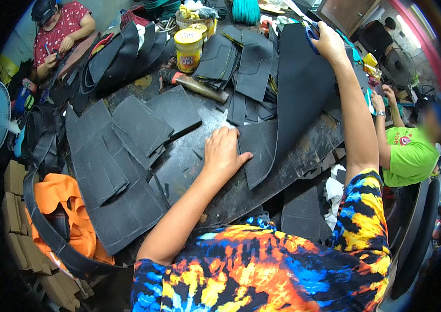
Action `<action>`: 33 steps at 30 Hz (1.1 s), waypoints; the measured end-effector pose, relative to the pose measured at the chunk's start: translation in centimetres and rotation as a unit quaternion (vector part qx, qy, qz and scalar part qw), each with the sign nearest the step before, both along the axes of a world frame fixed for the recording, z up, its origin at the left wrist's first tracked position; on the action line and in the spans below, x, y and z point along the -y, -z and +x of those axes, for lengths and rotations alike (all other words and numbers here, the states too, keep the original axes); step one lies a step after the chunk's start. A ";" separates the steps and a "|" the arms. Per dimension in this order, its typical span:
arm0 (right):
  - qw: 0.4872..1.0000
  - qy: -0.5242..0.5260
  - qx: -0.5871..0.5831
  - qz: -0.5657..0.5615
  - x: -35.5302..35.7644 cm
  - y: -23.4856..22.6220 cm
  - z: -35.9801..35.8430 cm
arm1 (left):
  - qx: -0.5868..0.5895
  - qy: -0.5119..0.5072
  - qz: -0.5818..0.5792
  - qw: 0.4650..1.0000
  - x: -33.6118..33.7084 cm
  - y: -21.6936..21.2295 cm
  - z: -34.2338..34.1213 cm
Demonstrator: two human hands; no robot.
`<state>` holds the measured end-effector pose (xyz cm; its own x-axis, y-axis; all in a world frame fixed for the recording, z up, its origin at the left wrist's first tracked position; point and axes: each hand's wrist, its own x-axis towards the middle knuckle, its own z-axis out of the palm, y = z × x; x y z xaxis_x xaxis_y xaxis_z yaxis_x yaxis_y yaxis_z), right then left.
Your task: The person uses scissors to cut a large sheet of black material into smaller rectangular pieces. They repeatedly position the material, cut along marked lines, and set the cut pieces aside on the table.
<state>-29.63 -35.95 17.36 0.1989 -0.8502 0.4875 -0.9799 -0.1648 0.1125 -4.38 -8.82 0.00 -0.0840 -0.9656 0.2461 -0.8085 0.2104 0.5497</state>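
My left hand (224,152) lies flat, fingers spread, pressing down the near end of a long black sheet of foam-like material (296,88) on the dark worktable (309,151). My right hand (327,41) reaches to the sheet's far end and grips blue-handled scissors (311,35) at its edge. The scissor blades point up and away past the sheet. A narrower black cut piece (258,151) lies just right of my left hand.
Stacks of black cut panels (122,156) cover the table's left and far side (241,57). A yellow-lidded jar (188,49) and a tool with a wooden handle (199,87) stand beyond. A person in green (410,156) sits right; another in red (59,31) sits far left. An orange bag (67,208) lies near left.
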 end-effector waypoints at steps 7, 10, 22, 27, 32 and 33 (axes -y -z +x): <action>0.995 -0.022 -0.093 0.002 7.6 -1.0 -2.0 | -0.135 0.111 0.016 0.985 -1.1 0.5 -1.0; 0.989 -0.038 -0.137 0.035 9.9 0.0 -0.1 | -0.176 0.106 0.026 0.978 -2.0 0.3 -0.8; 0.988 -0.024 -0.126 0.082 10.1 1.7 1.2 | -0.209 0.096 -0.049 0.972 -5.2 -3.0 2.3; 0.988 -0.127 0.047 0.073 2.3 -0.4 4.3 | -0.003 0.187 -0.164 0.969 -7.0 -11.3 7.0; 0.902 -0.355 0.201 0.141 -8.6 -0.5 8.0 | 0.005 0.003 -0.278 0.961 -10.8 -16.6 13.2; 0.856 -0.393 0.261 0.213 -10.7 -0.1 8.4 | 0.049 -0.074 -0.234 0.968 -11.9 -16.8 14.4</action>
<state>-21.20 -25.21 17.42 0.6409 -0.6765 0.3627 -0.4467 -0.7130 -0.5405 10.03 3.05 16.79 0.0006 -0.7532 0.6578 -0.8924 0.2963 0.3402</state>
